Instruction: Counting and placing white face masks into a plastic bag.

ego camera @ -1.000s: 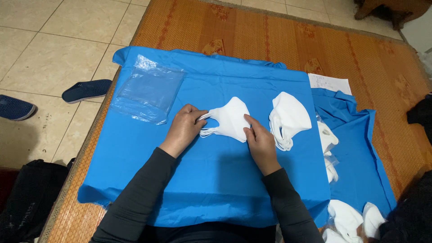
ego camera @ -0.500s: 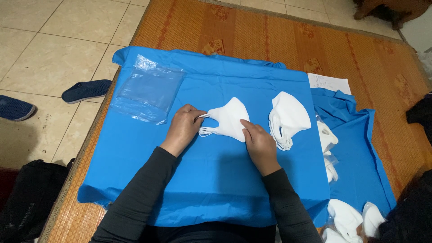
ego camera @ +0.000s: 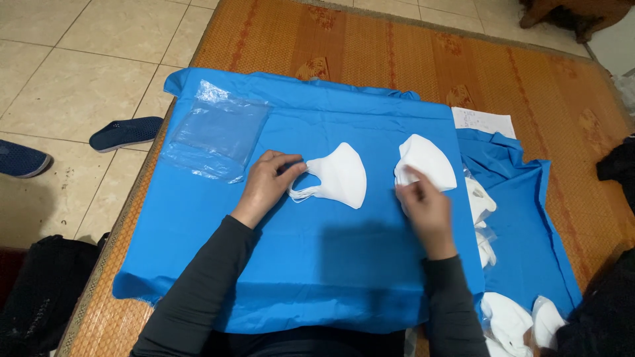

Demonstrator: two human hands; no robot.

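Now pinching mask (ego camera: 338, 173) loops with left hand (ego camera: 268, 185) on blue sheet (ego camera: 317, 264); right hand (ego camera: 426, 205), well apart, fingers curled on mask stack (ego camera: 428, 158) right of it.

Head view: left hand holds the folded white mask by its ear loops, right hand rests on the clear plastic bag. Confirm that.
Wrong about the right hand: the head view shows it on the stack of white masks. The clear plastic bag lies beyond the left hand, which does hold the folded white mask.

place: home floor | tiled floor (ego camera: 79, 79) | woven mat (ego camera: 423, 59) | slippers (ego camera: 126, 132)
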